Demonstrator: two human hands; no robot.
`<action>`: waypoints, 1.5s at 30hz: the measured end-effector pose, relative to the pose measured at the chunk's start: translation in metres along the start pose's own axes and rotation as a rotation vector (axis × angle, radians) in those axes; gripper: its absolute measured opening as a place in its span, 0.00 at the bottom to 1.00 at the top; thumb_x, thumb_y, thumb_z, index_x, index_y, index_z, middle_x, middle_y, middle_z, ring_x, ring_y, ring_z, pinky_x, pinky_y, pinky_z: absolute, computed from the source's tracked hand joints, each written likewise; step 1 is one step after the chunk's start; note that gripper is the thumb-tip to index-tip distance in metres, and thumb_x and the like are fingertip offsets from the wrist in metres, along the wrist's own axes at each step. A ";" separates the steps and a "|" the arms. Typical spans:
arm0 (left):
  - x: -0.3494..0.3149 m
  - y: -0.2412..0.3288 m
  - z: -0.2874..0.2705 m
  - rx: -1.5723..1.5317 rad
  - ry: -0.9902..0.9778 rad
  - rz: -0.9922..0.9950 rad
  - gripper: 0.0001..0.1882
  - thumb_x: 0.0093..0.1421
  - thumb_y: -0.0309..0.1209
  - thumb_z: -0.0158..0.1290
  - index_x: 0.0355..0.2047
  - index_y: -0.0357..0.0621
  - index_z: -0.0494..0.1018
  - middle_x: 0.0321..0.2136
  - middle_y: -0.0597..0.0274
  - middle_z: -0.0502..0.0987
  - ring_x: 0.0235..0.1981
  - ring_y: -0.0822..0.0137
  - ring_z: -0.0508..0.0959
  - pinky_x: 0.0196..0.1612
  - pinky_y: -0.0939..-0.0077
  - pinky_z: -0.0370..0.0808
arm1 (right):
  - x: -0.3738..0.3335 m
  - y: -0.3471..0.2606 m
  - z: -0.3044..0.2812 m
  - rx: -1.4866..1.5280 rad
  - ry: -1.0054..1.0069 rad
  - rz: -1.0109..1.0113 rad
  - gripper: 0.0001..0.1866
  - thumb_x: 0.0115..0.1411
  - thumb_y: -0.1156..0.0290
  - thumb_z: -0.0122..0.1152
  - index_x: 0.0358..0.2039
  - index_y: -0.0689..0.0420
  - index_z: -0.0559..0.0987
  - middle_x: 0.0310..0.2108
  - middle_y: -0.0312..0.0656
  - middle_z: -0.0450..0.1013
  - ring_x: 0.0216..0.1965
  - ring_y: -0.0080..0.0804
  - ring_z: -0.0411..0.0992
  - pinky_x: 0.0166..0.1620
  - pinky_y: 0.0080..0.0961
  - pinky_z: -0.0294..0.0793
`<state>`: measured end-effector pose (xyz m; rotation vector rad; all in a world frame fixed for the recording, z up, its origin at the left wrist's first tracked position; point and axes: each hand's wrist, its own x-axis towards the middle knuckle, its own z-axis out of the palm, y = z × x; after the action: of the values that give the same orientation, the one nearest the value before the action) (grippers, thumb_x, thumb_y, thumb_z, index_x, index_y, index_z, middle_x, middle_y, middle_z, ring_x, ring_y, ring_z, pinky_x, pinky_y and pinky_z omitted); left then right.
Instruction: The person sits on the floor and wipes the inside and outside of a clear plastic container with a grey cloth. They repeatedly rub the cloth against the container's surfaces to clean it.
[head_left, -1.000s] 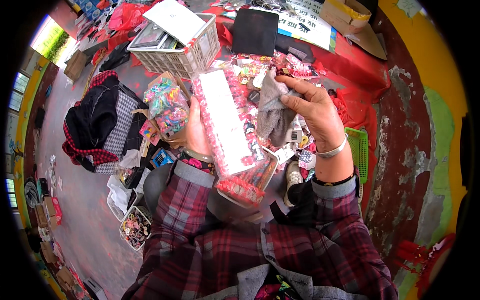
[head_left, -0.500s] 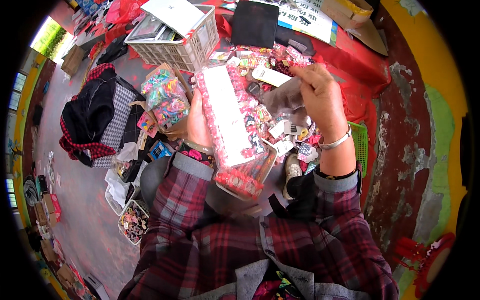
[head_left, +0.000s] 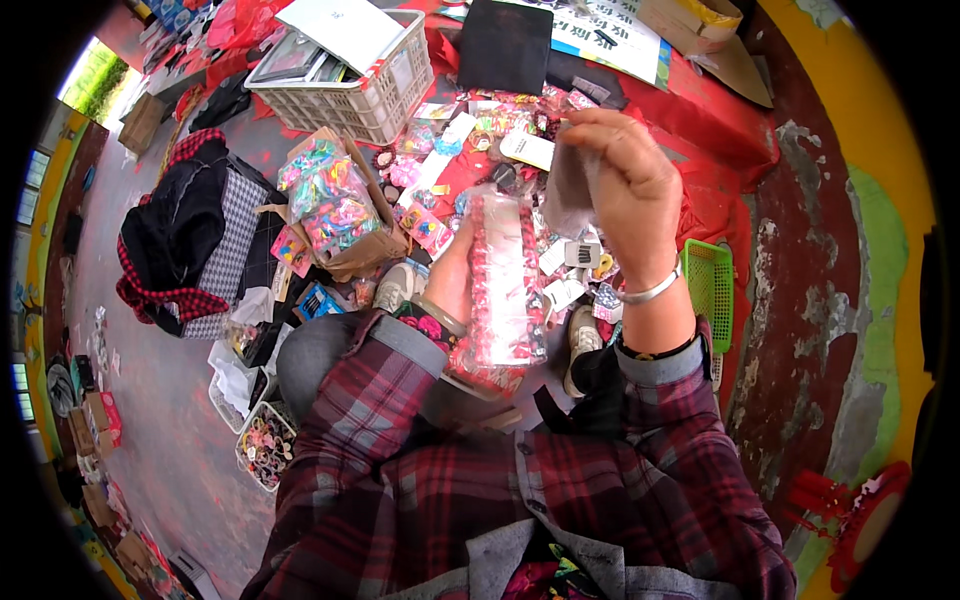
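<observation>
My left hand (head_left: 456, 278) grips a long transparent pack (head_left: 505, 285) from its left side, most of the fingers hidden behind it. Small red and pink pieces line the pack's edges around a pale middle strip that shines with glare. Higher and to the right, my right hand (head_left: 638, 190) pinches a greyish-brown cloth (head_left: 573, 190), which hangs from the fingers beside the pack's top end. Below the pack, a container holding red packaged goods (head_left: 485, 380) shows in part. Small carded accessories (head_left: 565, 292) lie scattered behind and to the right of the pack.
A cardboard box (head_left: 375, 235) of colourful bagged pieces stands left of the pack. A large pale crate (head_left: 385, 105) sits at the back, a green basket (head_left: 708, 285) at the right. Left are dark clothes (head_left: 190, 215) and a small basket of hair ties (head_left: 267, 447).
The pack has swung more upright, moving right and down with my left hand. My right hand has shifted slightly left and turned, and the cloth now hangs more vertically.
</observation>
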<state>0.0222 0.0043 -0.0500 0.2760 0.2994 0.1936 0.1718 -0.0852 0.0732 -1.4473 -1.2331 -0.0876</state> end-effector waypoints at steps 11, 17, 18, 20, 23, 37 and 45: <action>0.008 0.021 0.019 -0.009 -0.069 0.132 0.34 0.65 0.56 0.29 0.57 0.41 0.62 0.53 0.50 0.69 0.51 0.54 0.71 0.56 0.55 0.66 | -0.026 -0.073 -0.002 -0.140 -1.375 -0.164 0.19 0.49 0.74 0.51 0.44 0.54 0.76 0.42 0.40 0.74 0.43 0.38 0.73 0.39 0.31 0.75; -0.003 0.043 0.032 -0.052 -0.137 0.306 0.31 0.66 0.52 0.31 0.57 0.40 0.62 0.50 0.53 0.71 0.50 0.58 0.73 0.55 0.61 0.68 | -0.022 -0.094 -0.018 0.014 -1.139 -0.245 0.17 0.53 0.69 0.52 0.44 0.57 0.73 0.38 0.40 0.73 0.36 0.41 0.75 0.32 0.32 0.76; -0.003 0.045 0.034 -0.056 -0.167 0.317 0.31 0.66 0.52 0.31 0.57 0.40 0.62 0.50 0.53 0.71 0.50 0.58 0.73 0.55 0.61 0.68 | -0.020 -0.096 -0.020 0.050 -1.122 -0.240 0.17 0.53 0.70 0.52 0.45 0.57 0.73 0.39 0.40 0.73 0.36 0.40 0.75 0.32 0.32 0.76; -0.003 0.046 0.036 -0.064 -0.125 0.341 0.33 0.66 0.54 0.30 0.57 0.40 0.62 0.50 0.52 0.71 0.49 0.58 0.72 0.55 0.60 0.68 | -0.021 -0.092 -0.015 0.084 -1.013 -0.367 0.19 0.54 0.70 0.53 0.47 0.58 0.72 0.44 0.44 0.71 0.38 0.41 0.75 0.36 0.29 0.76; -0.011 0.039 0.046 -0.059 -0.087 0.344 0.32 0.66 0.53 0.30 0.57 0.39 0.62 0.51 0.52 0.70 0.51 0.57 0.72 0.55 0.60 0.68 | -0.011 -0.070 0.005 0.004 -0.604 -0.355 0.24 0.56 0.65 0.54 0.52 0.59 0.69 0.54 0.53 0.64 0.53 0.49 0.66 0.52 0.36 0.68; -0.026 0.066 0.029 0.042 -0.078 0.271 0.31 0.65 0.52 0.34 0.55 0.38 0.64 0.50 0.50 0.71 0.50 0.57 0.73 0.53 0.61 0.70 | -0.061 -0.038 0.060 -0.204 -0.871 -0.216 0.32 0.61 0.58 0.48 0.62 0.61 0.56 0.64 0.55 0.50 0.66 0.47 0.46 0.65 0.40 0.45; -0.018 0.017 0.016 0.263 0.074 0.416 0.26 0.69 0.43 0.32 0.62 0.43 0.53 0.58 0.58 0.62 0.58 0.63 0.64 0.60 0.67 0.61 | -0.058 0.002 0.077 -0.364 -0.632 -0.117 0.33 0.61 0.55 0.49 0.63 0.54 0.56 0.65 0.54 0.48 0.66 0.50 0.46 0.64 0.44 0.46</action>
<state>0.0080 0.0118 -0.0252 0.5924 0.3387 0.5778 0.1047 -0.0616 0.0087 -1.7888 -1.8898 0.0789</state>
